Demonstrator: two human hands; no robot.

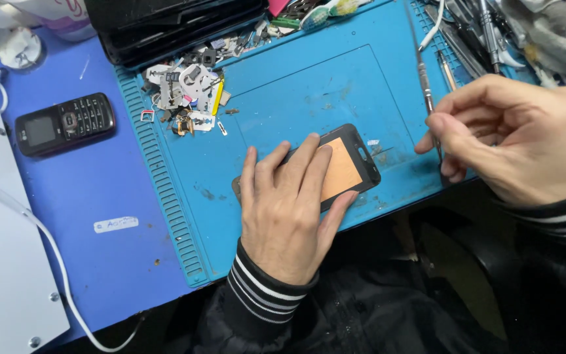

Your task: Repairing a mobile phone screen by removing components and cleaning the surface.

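My left hand [285, 204] lies flat on an opened black phone body [350, 168] with a copper-coloured inner plate, pressing it onto the blue work mat [309, 85]. The fingers cover its left half. My right hand [512, 134] hovers to the right of the phone and pinches a thin metal tool [426, 92], which looks like tweezers, with the tip pointing down near the mat's front edge. The tool's tip stands apart from the phone.
A heap of small phone parts [188, 95] lies at the mat's far left. A black keypad phone [65, 122] rests on the blue table. More metal tools [470, 33] lie far right. A white device [1, 262] with a cable sits at left; black trays [171, 23] stand behind.
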